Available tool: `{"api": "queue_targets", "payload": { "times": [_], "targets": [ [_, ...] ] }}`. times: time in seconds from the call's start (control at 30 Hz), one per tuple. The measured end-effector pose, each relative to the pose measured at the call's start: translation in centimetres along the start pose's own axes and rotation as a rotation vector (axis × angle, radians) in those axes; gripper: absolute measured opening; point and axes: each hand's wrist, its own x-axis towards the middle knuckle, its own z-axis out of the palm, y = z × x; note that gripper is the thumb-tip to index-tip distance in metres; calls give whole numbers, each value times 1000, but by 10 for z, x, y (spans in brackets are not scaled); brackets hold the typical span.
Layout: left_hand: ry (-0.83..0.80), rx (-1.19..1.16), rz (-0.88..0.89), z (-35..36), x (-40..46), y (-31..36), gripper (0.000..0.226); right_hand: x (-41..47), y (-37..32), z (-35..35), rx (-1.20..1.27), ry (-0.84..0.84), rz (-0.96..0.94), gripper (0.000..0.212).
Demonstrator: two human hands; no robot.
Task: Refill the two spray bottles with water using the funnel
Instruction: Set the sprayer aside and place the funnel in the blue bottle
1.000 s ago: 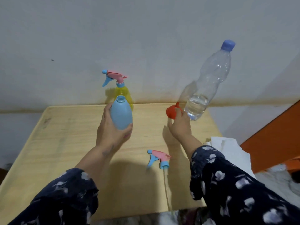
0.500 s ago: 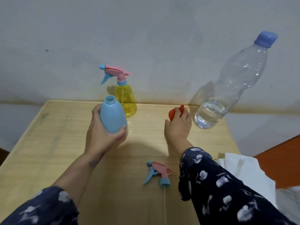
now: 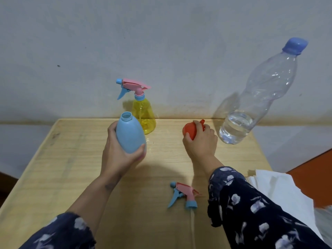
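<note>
1. at the back of the table, your right hand point(image 3: 200, 141) now closes around the small orange plastic funnel point(image 3: 191, 129); a moment ago it was only reaching there.
2. your left hand point(image 3: 119, 155) still grips the uncapped pale blue plastic spray bottle point(image 3: 130, 133), neck open and tilted.
3. outward: its pink-and-blue trigger head point(image 3: 184, 195) lies on the wooden table point(image 3: 53, 168); the yellow spray bottle point(image 3: 143, 115) stands capped behind; the clear water bottle point(image 3: 251, 105) waits, still capped.
4. with the funnel gripped, seating it in the blue neck looks next.

Blue bottle point(image 3: 130, 133) and orange funnel point(image 3: 191, 129) in hands.
</note>
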Motion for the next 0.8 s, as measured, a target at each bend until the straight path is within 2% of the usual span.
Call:
{"api": "queue_targets", "payload": {
  "times": [0.07, 0.17, 0.23, 0.4, 0.5, 0.57, 0.7, 0.8],
  "targets": [
    [-5, -1, 5, -4, -1, 3, 90, -5, -11, -10, 40, 6, 7, 60],
    [-13, 16, 11, -12, -5, 6, 89, -13, -21, -19, -72, -108, -86, 54],
    [-14, 27, 16, -17, -8, 6, 89, -20, -20, -18, -95, -163, -85, 55],
    [-18, 57, 26, -30, -12, 1, 90, -37, -19, -7, 186, -165, 33, 96],
    [-12, 52, 25, -35, -12, -3, 88, -36, -16, 5, 294, -148, 80, 107],
    [-8, 40, 27, -36, -12, -6, 88, -34, -11, 14, 284, -138, 89, 102],
    [-22, 23, 21, -36, -14, -12, 89, -35, -10, 17, 305, -99, 71, 72],
    [-28, 23, 15, -36, -15, -9, 89, -36, -12, 11, 348, -71, 58, 66]
  ]
}}
